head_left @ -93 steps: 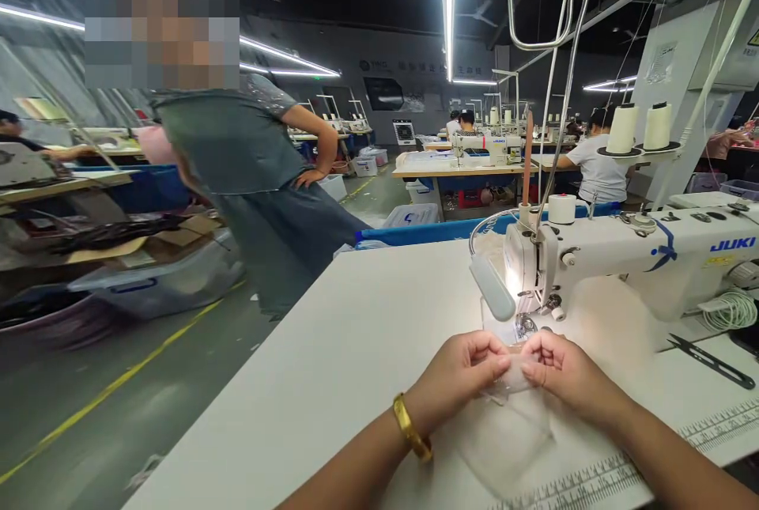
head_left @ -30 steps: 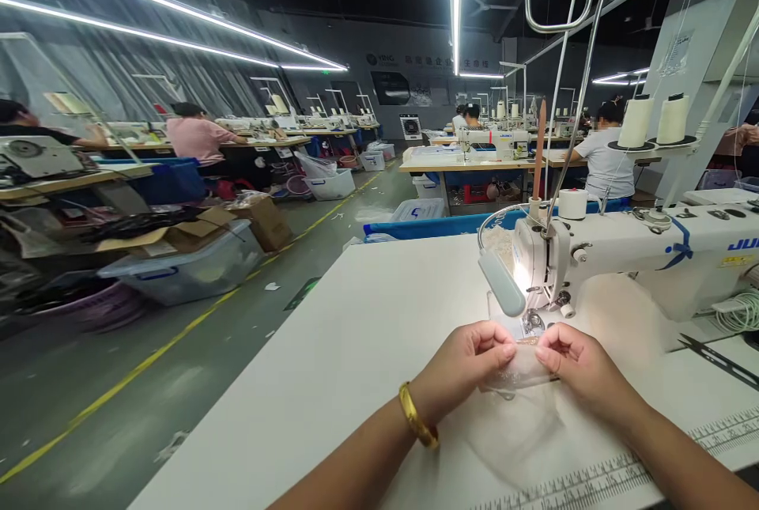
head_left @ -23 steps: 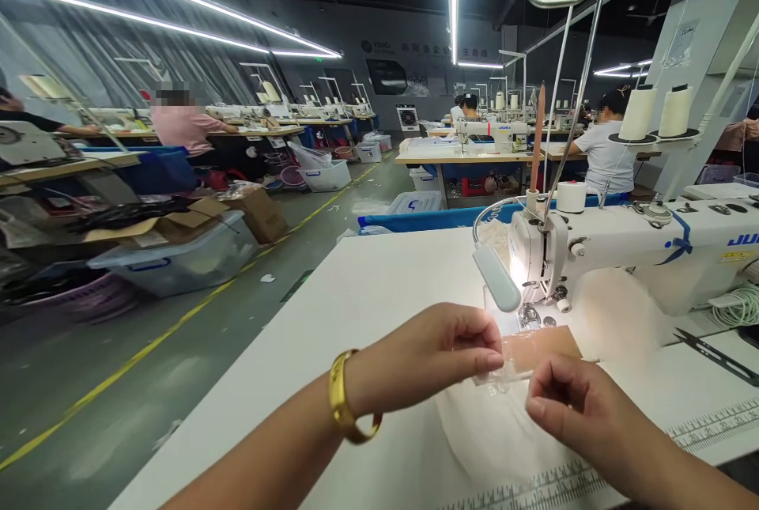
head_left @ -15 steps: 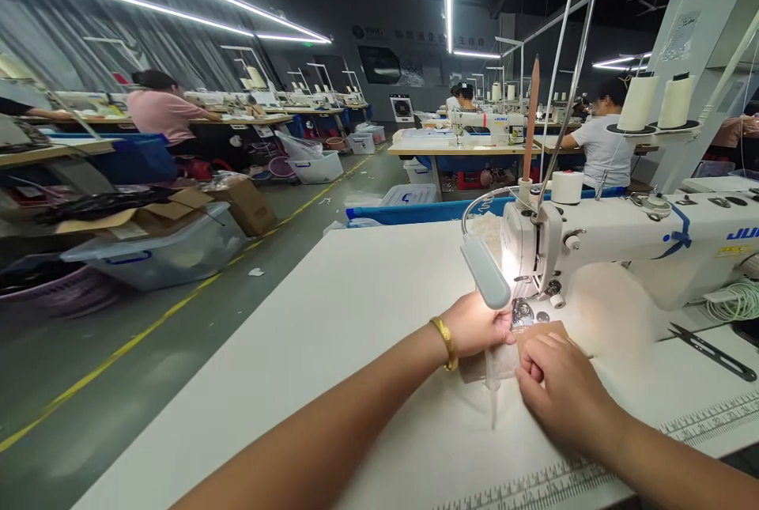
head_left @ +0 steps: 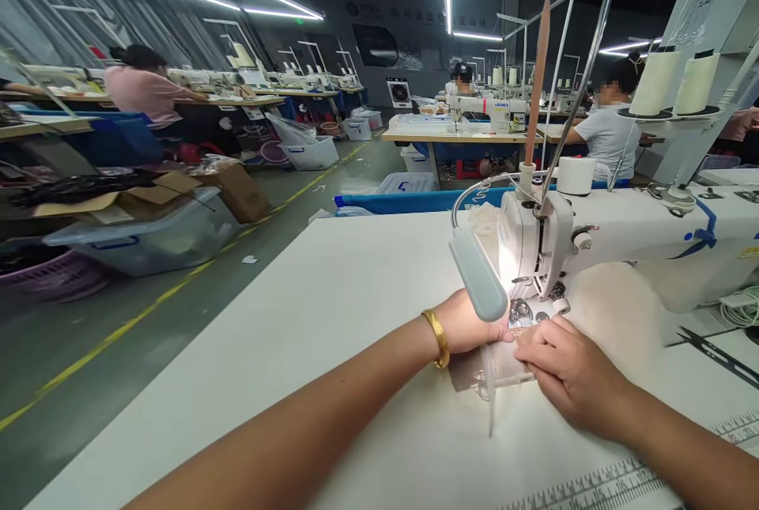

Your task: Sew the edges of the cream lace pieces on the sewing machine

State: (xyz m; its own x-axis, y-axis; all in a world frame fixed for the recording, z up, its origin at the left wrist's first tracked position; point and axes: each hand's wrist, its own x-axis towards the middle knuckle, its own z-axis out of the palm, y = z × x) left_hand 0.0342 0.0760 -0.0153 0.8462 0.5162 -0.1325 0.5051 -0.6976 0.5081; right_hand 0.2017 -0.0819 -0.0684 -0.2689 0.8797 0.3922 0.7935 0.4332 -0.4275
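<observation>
A piece of sheer pale fabric with brownish parts (head_left: 495, 369) lies under the front of the white sewing machine (head_left: 628, 229), with a thin pale strip (head_left: 491, 403) hanging from it. My left hand (head_left: 471, 324), a gold bangle at its wrist, pinches the fabric's far left edge close to the needle area; the grey lamp head (head_left: 479, 277) covers some of its fingers. On the right side, my right hand (head_left: 572, 372) has its fingers curled, thumb and forefinger closed on the fabric's right edge. The needle itself is hard to make out.
Thread snips (head_left: 720, 356) lie right of the machine on the white table (head_left: 285, 320). A ruler scale (head_left: 605, 486) runs along the near edge. Thread cones (head_left: 655, 83) stand behind the machine. Left on the floor is a clear bin (head_left: 160, 237); people sit at other machines beyond.
My right hand has shifted its fingers toward the needle area, now covering more of the brown piece. The fabric spreads a little more to the lower left. The view has turned slightly.
</observation>
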